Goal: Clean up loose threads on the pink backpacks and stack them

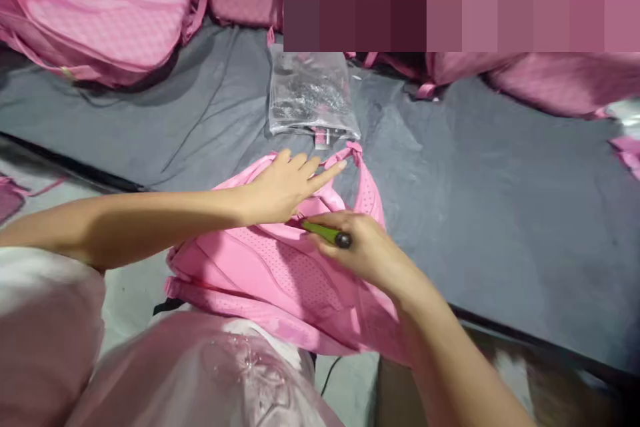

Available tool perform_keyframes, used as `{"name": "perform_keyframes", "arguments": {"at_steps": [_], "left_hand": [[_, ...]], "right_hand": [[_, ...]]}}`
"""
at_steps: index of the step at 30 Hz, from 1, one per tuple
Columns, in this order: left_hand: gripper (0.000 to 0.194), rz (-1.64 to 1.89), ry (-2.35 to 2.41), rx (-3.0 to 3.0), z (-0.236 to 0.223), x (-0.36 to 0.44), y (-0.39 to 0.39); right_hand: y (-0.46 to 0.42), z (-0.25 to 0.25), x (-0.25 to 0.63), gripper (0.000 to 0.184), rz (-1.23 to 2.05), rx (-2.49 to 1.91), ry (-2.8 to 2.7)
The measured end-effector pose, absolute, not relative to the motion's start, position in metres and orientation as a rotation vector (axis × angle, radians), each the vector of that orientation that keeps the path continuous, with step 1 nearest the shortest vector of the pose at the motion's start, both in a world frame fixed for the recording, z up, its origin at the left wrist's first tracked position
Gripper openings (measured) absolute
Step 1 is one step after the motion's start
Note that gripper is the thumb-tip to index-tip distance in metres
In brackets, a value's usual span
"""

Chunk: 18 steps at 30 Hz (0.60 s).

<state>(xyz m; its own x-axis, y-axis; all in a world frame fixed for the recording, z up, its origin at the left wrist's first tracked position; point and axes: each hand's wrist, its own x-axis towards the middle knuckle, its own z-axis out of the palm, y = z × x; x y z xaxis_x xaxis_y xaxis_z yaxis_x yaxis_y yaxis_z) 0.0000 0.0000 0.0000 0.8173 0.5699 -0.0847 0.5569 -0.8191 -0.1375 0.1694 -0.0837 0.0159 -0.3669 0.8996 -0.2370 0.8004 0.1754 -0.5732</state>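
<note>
A pink backpack lies back-side up at the near edge of a grey cloth-covered table, its padded mesh straps showing. My left hand rests flat on its upper part, fingers stretched out toward the top loop. My right hand is closed around a green-handled tool with a dark end, held over the bag's middle just below my left hand.
A clear plastic bag of small dark parts lies on the cloth just beyond the backpack. More pink backpacks are piled at the back left and along the back right. A dark table edge runs along the near side.
</note>
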Motion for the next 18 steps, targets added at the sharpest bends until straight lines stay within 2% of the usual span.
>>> {"name": "perform_keyframes", "arguments": {"at_steps": [5,9,14,18], "left_hand": [[0.096,0.234,-0.966,-2.913,0.001,0.003,0.000],[0.099,0.193,-0.942,-2.940,-0.001,0.002,0.002],[0.109,0.102,-0.715,-2.945,-0.003,0.001,0.005],[0.101,0.127,-0.770,-2.996,-0.003,0.004,0.005]], "right_hand": [[-0.103,0.015,0.158,0.014,0.582,-1.799,-2.382],[-0.115,0.002,0.158,0.019,0.428,-1.755,-2.373],[-0.116,-0.005,0.159,0.017,0.371,-1.735,-2.344],[-0.113,-0.002,0.166,0.021,0.512,-1.648,-2.288]]}}
